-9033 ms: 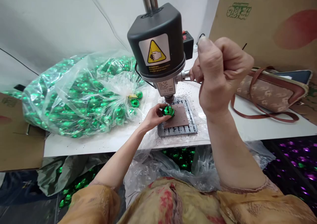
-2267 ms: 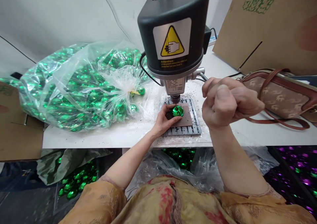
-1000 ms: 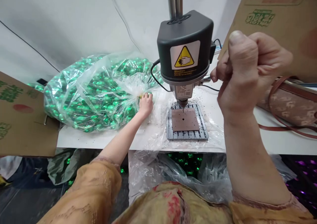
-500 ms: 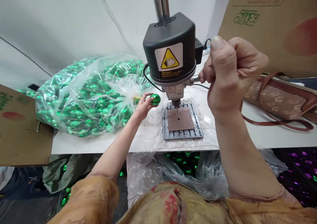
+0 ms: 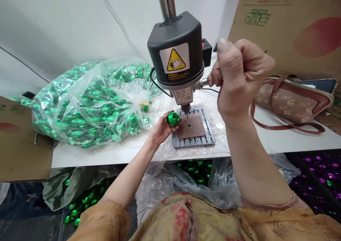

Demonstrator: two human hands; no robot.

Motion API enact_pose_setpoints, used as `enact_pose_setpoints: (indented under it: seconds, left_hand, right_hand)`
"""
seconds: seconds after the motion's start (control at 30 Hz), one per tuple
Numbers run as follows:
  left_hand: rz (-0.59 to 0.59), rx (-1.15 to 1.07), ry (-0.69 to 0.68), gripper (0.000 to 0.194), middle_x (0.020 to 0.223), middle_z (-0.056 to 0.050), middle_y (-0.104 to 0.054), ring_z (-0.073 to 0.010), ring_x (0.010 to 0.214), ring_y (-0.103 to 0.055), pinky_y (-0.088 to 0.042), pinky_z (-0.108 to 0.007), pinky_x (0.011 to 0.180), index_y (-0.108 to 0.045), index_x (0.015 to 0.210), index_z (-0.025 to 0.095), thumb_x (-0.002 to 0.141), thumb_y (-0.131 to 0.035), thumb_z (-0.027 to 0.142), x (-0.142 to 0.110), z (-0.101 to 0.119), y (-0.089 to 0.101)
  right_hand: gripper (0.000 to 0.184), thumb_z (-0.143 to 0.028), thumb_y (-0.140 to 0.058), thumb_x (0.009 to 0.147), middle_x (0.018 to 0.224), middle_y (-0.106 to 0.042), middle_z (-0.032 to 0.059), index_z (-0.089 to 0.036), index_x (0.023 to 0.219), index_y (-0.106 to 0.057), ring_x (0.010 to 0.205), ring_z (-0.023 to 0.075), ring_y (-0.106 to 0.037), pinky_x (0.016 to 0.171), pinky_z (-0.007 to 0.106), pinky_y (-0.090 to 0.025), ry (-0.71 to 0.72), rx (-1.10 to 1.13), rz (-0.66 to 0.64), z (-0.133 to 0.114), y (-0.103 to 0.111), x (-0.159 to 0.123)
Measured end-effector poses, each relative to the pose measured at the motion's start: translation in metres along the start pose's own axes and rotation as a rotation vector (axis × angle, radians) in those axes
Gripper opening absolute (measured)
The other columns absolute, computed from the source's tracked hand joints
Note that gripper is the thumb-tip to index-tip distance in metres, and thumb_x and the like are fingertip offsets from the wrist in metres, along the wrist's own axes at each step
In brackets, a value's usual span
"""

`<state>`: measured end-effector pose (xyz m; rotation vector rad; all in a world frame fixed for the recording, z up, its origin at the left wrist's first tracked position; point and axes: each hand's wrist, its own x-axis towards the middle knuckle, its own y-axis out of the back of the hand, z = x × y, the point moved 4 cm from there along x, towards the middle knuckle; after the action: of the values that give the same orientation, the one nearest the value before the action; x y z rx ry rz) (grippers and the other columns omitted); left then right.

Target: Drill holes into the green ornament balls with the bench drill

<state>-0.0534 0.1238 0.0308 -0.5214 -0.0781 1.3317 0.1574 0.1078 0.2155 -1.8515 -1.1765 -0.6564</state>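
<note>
Green ball [image 5: 173,118] pinched in left hand [image 5: 161,128], by the left edge of the brown board [image 5: 195,128], left of the drill bit [image 5: 187,115]. Right hand [image 5: 237,81] fisted on lever [image 5: 204,82] of drill [image 5: 174,54]. Bag of green balls [image 5: 87,104] further left, handbag [image 5: 293,98] right.

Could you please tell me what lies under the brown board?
A slotted metal plate shows around the brown board; whatever lies directly beneath it is covered.

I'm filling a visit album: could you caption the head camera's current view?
Left hand holds a green faceted ball at the drill press; right hand is closed on its handle.
</note>
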Motion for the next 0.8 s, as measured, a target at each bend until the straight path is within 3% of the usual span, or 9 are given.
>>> enact_pose_setpoints:
  seconds: [0.17, 0.33, 0.47, 0.67, 0.8]
  left_hand:
    - [0.038, 0.111, -0.109, 0.063, 0.098, -0.004, -0.070, -0.0138, 0.070, -0.068, -0.052, -0.024, 0.060, -0.055, 0.122, 0.022, 0.070, -0.086, 0.038, -0.004, 0.002, -0.001]
    - [0.083, 0.299, -0.152, 0.062, 0.076, -0.001, -0.066, -0.0086, 0.049, -0.055, -0.034, -0.020, 0.040, -0.058, 0.113, 0.016, 0.073, -0.080, 0.058, 0.000, -0.005, -0.002]
    - [0.119, 0.408, -0.209, 0.064, 0.068, 0.002, -0.063, -0.0060, 0.047, -0.047, -0.032, -0.019, 0.041, -0.061, 0.118, 0.016, 0.072, -0.083, 0.055, 0.003, -0.009, -0.006]
    - [0.072, 0.458, -0.226, 0.061, 0.104, -0.006, -0.073, -0.0138, 0.072, -0.065, -0.046, -0.021, 0.053, -0.060, 0.122, 0.020, 0.073, -0.083, 0.049, 0.008, -0.016, -0.016]
    - [0.037, 0.454, -0.279, 0.059, 0.114, -0.008, -0.072, -0.0207, 0.101, -0.068, -0.055, -0.030, 0.086, -0.061, 0.116, 0.018, 0.071, -0.085, 0.047, 0.015, -0.018, -0.019]
  right_hand:
    - [0.048, -0.031, -0.058, 0.092, 0.049, -0.029, -0.0065, -0.021, 0.055, -0.030, 0.042, 0.0049, -0.030, 0.048, 0.027, -0.028, -0.006, -0.011, 0.000, 0.000, 0.001, -0.001]
    - [0.052, -0.042, -0.057, 0.093, 0.051, -0.026, -0.0061, -0.020, 0.057, -0.026, 0.044, 0.0037, -0.031, 0.049, 0.025, -0.032, -0.020, -0.054, -0.003, 0.002, 0.001, -0.002]
    - [0.052, -0.047, -0.055, 0.093, 0.053, -0.024, -0.0061, -0.020, 0.058, -0.026, 0.046, 0.0033, -0.030, 0.050, 0.024, -0.034, -0.012, -0.085, -0.011, 0.003, 0.001, -0.002]
    - [0.048, -0.031, -0.054, 0.094, 0.053, -0.024, -0.0065, -0.020, 0.056, -0.027, 0.044, 0.0017, -0.029, 0.050, 0.023, -0.030, 0.001, -0.052, -0.001, -0.003, 0.001, -0.003]
    - [0.046, -0.023, -0.053, 0.094, 0.051, -0.026, -0.0069, -0.019, 0.056, -0.027, 0.043, 0.0009, -0.030, 0.052, 0.023, -0.028, 0.012, -0.032, 0.004, -0.007, 0.000, -0.004]
